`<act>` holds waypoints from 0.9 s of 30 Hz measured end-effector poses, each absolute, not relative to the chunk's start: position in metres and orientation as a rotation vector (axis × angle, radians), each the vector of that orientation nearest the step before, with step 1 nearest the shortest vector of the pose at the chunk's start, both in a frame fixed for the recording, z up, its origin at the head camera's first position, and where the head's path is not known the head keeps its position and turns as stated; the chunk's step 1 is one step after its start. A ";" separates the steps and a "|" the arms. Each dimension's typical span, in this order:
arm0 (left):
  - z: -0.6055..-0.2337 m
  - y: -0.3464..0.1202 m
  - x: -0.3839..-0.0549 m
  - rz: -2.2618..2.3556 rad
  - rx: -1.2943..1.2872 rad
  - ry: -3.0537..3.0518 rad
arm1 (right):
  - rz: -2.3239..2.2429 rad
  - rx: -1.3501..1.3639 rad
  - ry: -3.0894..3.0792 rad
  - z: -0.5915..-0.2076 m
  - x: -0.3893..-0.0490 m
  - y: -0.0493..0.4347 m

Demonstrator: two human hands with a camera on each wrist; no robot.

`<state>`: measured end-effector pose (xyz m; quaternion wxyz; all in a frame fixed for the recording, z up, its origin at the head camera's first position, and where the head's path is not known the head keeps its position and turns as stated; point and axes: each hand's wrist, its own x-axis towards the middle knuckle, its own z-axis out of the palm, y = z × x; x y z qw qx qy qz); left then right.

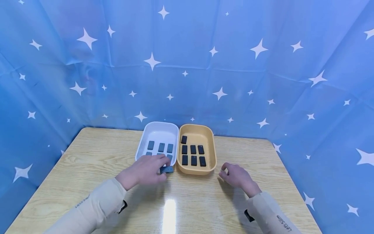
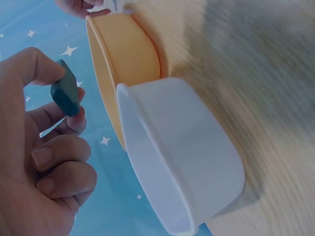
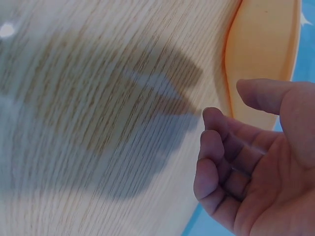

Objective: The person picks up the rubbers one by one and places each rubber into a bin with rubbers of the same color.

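My left hand (image 1: 146, 170) pinches a small dark teal rectangular block (image 1: 167, 169) between thumb and fingertips, over the near rim of the white bin (image 1: 159, 131). In the left wrist view the block (image 2: 65, 91) is tilted, and the other fingers are curled below it. Inside the white bin lie several grey-blue blocks (image 1: 161, 147), partly hidden by the hand. Beside it stands the yellow bin (image 1: 197, 134), holding several black blocks (image 1: 193, 149). My right hand (image 1: 238, 177) hovers right of the yellow bin, its loosely bent fingers (image 3: 210, 177) holding nothing.
Both bins stand side by side on a wood-grain table (image 1: 108, 152), towards its far edge. Behind the table hangs a blue curtain (image 1: 187, 84) with white stars. A bright light reflection shows on the tabletop near the front.
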<state>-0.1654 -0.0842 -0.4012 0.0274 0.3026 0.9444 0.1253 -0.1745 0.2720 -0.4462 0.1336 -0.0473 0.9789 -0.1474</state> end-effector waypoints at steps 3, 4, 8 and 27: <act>-0.399 -0.087 -0.170 0.380 0.929 2.937 | -0.422 -0.129 2.836 -0.446 -0.175 0.272; -0.398 -0.088 -0.172 0.377 0.914 2.945 | -0.420 -0.124 2.834 -0.446 -0.175 0.273; -0.393 -0.090 -0.183 0.339 0.846 2.978 | -0.407 -0.131 2.841 -0.445 -0.176 0.275; -0.387 -0.115 -0.247 0.143 0.517 3.019 | -0.440 -0.152 2.833 -0.441 -0.171 0.282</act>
